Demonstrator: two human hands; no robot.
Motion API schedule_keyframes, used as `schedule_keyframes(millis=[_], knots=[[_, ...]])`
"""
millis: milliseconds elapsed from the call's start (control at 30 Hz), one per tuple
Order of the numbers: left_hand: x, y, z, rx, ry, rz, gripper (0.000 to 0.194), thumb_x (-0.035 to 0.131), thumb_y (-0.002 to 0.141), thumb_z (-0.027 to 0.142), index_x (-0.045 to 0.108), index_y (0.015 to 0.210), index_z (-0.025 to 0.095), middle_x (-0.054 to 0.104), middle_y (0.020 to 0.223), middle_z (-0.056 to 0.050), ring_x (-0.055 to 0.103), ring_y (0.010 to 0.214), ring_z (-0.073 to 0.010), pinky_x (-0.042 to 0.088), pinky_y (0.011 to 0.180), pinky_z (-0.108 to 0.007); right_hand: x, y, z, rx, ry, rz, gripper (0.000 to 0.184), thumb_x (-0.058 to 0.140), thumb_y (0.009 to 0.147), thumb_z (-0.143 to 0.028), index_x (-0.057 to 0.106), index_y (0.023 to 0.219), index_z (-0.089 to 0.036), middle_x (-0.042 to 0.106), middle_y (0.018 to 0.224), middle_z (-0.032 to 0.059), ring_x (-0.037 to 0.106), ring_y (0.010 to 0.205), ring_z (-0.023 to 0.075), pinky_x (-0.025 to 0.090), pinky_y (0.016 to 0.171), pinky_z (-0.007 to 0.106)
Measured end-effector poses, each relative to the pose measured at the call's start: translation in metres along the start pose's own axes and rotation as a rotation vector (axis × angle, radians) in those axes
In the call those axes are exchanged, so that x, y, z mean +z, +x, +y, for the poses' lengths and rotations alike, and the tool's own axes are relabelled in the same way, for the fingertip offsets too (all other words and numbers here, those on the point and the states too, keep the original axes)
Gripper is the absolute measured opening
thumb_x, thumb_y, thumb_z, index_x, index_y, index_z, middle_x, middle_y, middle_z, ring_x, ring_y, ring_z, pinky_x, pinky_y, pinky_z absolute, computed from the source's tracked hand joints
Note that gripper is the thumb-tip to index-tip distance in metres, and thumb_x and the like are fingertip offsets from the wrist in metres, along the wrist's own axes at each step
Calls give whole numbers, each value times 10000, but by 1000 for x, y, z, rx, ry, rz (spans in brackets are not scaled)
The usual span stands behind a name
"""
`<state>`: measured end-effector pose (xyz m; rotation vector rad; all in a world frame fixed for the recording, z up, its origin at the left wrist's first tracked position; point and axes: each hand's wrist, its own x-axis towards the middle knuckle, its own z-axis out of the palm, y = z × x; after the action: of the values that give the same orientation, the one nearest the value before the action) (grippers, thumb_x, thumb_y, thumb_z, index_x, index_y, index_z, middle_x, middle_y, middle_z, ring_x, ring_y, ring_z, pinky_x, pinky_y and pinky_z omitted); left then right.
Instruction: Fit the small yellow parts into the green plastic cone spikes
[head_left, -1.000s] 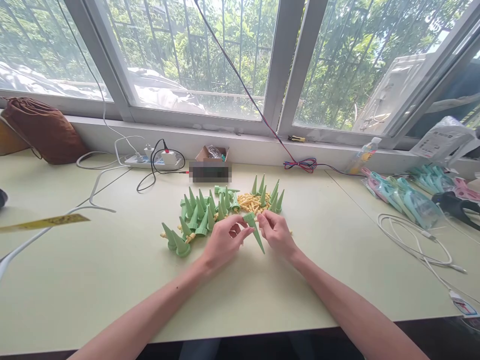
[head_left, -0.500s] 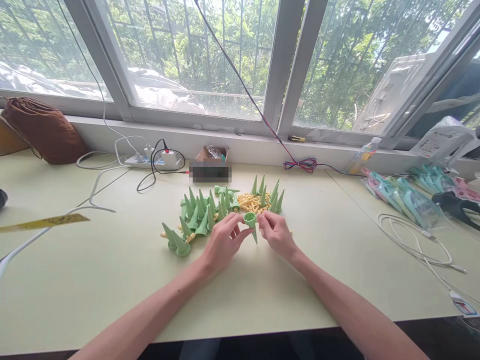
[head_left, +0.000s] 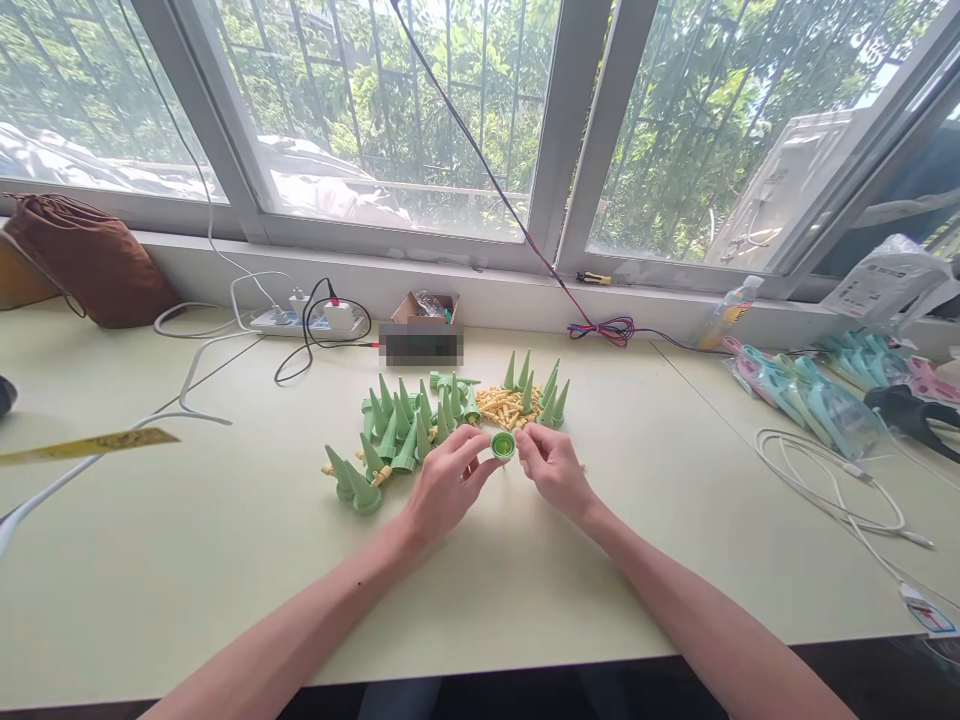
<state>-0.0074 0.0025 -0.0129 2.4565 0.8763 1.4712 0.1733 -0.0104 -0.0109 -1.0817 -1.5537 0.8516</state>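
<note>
My left hand pinches a green plastic watering spike between thumb and fingers. Its round open end faces me, with a hint of yellow inside, and its pointed tip is hidden behind. At the spike's right side is my right hand, fingertips pinched together; what they hold, if anything, is too small to make out. Beyond my hands, a group of green spikes stands and lies on the table. A pile of small tan valve-like pieces lies behind the held spike, with several upright spikes beside it.
Farther back are a small open box and a power strip with cables. A brown bag rests at the left. To the right lie a bottle, bagged pastel plastic pieces and a coiled white cable.
The held spike has tilted so that its open end now faces me and its tip is out of sight. Both hands stay in nearly the same place.
</note>
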Motion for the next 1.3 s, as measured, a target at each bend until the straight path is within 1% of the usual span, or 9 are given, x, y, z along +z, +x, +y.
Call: schedule_keyframes(millis=[300, 433, 567, 733, 800, 900, 967, 1100, 1300], knots=[[1, -2, -3, 24, 23, -11, 82, 576, 955, 213, 644, 998, 207, 621, 894, -17, 492, 540, -51, 441, 505, -183, 1, -1, 0, 7, -24, 2, 428, 489, 971, -458, 389, 631, -217, 397, 534, -44, 347, 484, 105, 282, 472, 258], [2, -2, -3, -15, 12, -22, 70, 581, 946, 201, 635, 990, 204, 616, 887, -14, 493, 544, -54, 451, 514, -187, 1, 0, 0, 0, -26, 9, 430, 482, 974, -469, 398, 636, -217, 394, 533, -44, 348, 483, 107, 283, 474, 259], [2, 1, 2, -173, -43, -49, 57, 596, 931, 222, 619, 982, 212, 624, 907, -10, 510, 548, -60, 468, 522, -197, 2, -1, 0, -1, -31, 25, 416, 475, 980, -478, 439, 661, -213, 373, 516, -51, 338, 479, 110, 279, 472, 259], [-1, 7, 11, -468, -236, -96, 164, 599, 913, 295, 578, 1057, 220, 627, 967, -19, 523, 503, -56, 477, 474, -207, 3, -1, 0, -14, -42, 60, 386, 474, 985, -479, 471, 706, -212, 389, 518, -51, 344, 485, 115, 288, 479, 260], [-3, 11, 13, -599, -372, -114, 179, 567, 930, 369, 573, 974, 196, 630, 895, -17, 529, 473, -63, 467, 442, -208, 2, -1, 0, -17, -47, 73, 388, 472, 984, -484, 468, 707, -213, 383, 518, -52, 340, 485, 116, 288, 478, 260], [-4, 15, 12, -785, -604, -197, 422, 499, 944, 527, 565, 762, 152, 613, 715, -24, 536, 441, -83, 456, 417, -215, 2, -2, 0, -24, -46, 63, 389, 467, 984, -491, 469, 712, -213, 386, 527, -49, 349, 489, 118, 295, 480, 260], [-5, 17, 11, -887, -781, -286, 511, 495, 923, 597, 575, 721, 135, 615, 689, -40, 544, 443, -93, 457, 409, -220, 2, -2, -1, -25, -48, 41, 391, 464, 982, -501, 469, 718, -213, 395, 535, -45, 358, 494, 120, 298, 480, 260], [-5, 17, 9, -949, -998, -371, 527, 536, 890, 634, 612, 796, 122, 650, 766, -64, 557, 467, -89, 455, 418, -213, 4, -3, -1, -12, -47, 12, 405, 454, 979, -524, 449, 715, -217, 376, 533, -49, 350, 494, 120, 289, 473, 259], [-5, 14, 6, -914, -960, -382, 523, 541, 890, 636, 621, 822, 124, 656, 777, -62, 566, 478, -88, 460, 442, -221, 4, -3, -2, 10, -30, 5, 415, 474, 976, -510, 402, 688, -219, 361, 544, -53, 331, 497, 111, 272, 473, 257]])
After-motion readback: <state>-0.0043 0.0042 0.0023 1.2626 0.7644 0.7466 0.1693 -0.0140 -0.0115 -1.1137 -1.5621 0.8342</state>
